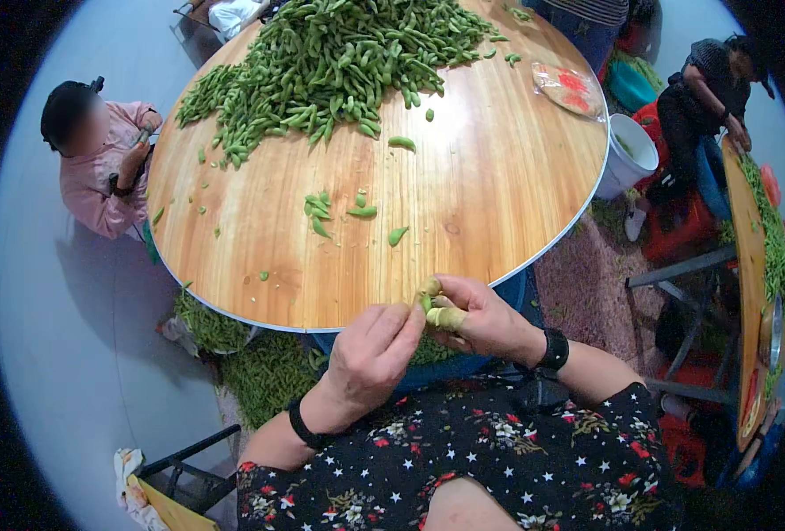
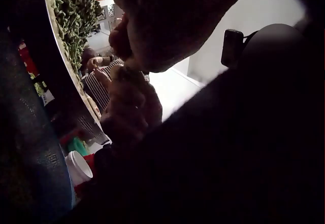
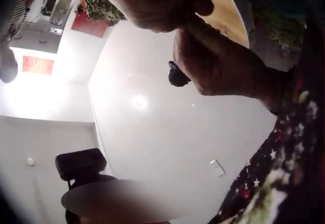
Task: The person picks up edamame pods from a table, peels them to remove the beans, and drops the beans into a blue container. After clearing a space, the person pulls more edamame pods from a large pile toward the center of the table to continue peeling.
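Observation:
Both hands meet just past the table's near edge in the head view. The left hand (image 1: 370,354) pinches one end of a green pod (image 1: 427,303) with thumb and forefinger. Around the pod's other side curl the fingers of the right hand (image 1: 476,320), whose thumb and forefinger wear yellowish-green coverings. In the left wrist view the left hand (image 2: 175,21) is a dark shape against the right hand (image 2: 129,102). The right wrist view shows the right hand (image 3: 147,3) above the left hand (image 3: 218,64); the pod cannot be made out there.
A large heap of pods (image 1: 339,66) covers the far part of the round table (image 1: 490,203), with several loose pods nearer. A clear packet (image 1: 569,90) lies at right, beside a white bucket (image 1: 629,155). Green pods and scraps (image 1: 268,376) lie below the near edge. People sit left and right.

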A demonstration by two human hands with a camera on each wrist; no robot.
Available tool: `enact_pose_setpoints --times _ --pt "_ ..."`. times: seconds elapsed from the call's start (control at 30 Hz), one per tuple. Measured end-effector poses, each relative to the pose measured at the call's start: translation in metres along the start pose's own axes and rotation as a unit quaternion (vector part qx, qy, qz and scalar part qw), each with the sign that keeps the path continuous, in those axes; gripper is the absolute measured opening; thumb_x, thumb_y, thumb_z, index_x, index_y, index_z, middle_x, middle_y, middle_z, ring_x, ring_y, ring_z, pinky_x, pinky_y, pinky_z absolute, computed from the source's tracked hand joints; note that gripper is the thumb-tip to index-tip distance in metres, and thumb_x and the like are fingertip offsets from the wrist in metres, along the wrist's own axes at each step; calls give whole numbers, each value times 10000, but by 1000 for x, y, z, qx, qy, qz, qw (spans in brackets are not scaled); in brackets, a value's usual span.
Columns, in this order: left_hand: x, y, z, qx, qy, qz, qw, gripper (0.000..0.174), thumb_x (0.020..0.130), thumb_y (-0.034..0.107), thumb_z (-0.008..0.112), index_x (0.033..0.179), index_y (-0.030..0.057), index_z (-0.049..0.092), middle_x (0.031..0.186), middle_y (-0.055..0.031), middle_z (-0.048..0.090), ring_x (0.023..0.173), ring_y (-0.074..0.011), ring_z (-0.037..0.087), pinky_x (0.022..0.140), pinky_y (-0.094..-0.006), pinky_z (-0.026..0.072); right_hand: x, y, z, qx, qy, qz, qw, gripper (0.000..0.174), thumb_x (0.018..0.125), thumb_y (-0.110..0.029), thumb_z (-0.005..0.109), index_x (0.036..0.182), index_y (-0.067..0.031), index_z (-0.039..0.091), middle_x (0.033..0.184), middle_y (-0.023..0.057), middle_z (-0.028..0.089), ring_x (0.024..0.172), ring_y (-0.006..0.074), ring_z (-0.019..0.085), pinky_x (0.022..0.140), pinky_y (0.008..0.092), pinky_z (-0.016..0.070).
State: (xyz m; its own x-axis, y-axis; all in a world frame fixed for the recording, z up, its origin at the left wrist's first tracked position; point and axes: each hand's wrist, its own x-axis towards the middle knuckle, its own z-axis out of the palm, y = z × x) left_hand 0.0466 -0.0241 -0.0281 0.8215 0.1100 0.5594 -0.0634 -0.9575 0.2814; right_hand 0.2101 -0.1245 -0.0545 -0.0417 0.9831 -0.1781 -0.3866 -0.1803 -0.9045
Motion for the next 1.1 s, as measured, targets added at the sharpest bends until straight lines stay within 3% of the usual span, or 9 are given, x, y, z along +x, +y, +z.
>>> enact_pose_setpoints --times 0.07,0.13,0.37,0.47,0.53,0.63,0.77,0.97,1.1 --pt "0 2 -1 9 -1 10 1000 348 644 -19 592 987 -72 602 880 -139 584 731 -265 595 618 -337 504 -1 -2 1 37 0 3 999 129 928 -193 534 961 -69 519 720 -42 486 618 44 466 526 202 379" --pt "-3 4 -1 -16 -14 24 999 328 665 -19 590 990 -65 601 885 -143 586 729 -265 595 625 -336 508 -4 -8 4 93 28 132 986 96 905 -168 534 924 -75 520 708 -39 482 628 49 449 535 219 378" --pt "-6 7 -7 -85 -9 -38 996 196 724 -19 650 920 -13 641 830 -129 635 697 -262 629 567 -322 510 -3 -3 -10 -203 -53 2 978 81 878 -121 532 921 -55 547 773 -62 500 654 38 459 539 224 384" --pt "-7 9 -9 -132 5 -62 989 262 711 -22 601 973 -22 608 846 -130 605 701 -263 606 588 -333 511 -1 0 -9 -228 -41 -105 967 80 846 -104 552 889 -38 542 725 -7 536 632 119 532 549 283 423" --pt "-8 13 -12 -112 -45 -66 990 232 718 -18 603 949 4 612 841 -113 611 705 -272 603 601 -337 516 1 -9 -6 -466 -3 -212 859 107 805 -98 567 878 -23 543 703 106 560 639 265 581 573 350 451" --pt "-11 1 -50 66 -226 -193 952 177 726 48 675 901 48 649 834 -97 617 731 -307 604 647 -366 511 -9 -22 -8 -522 -93 -73 845 139 785 -120 588 874 -20 552 722 187 548 697 356 580 605 396 464" --pt "8 -42 -47 127 -215 -211 945 180 766 52 604 941 57 643 993 -150 586 929 -315 561 778 -405 479 -8 -9 -8 -522 -74 -100 844 217 883 -218 531 886 -1 531 728 206 584 715 407 583 638 469 459" --pt "51 -103 4 125 -84 -121 981 167 728 -34 535 878 30 572 946 -129 567 905 -325 546 735 -394 488 0 -27 -10 -426 6 -64 903 319 951 -233 464 1176 -10 502 922 210 629 872 366 620 758 417 474" --pt "44 -97 8 91 -136 -170 972 243 781 -1 533 1019 10 582 944 -155 602 881 -355 577 758 -407 479 7 -23 -21 -358 56 -94 927 321 973 -220 427 1212 -9 467 861 63 586 678 148 585 618 307 475"
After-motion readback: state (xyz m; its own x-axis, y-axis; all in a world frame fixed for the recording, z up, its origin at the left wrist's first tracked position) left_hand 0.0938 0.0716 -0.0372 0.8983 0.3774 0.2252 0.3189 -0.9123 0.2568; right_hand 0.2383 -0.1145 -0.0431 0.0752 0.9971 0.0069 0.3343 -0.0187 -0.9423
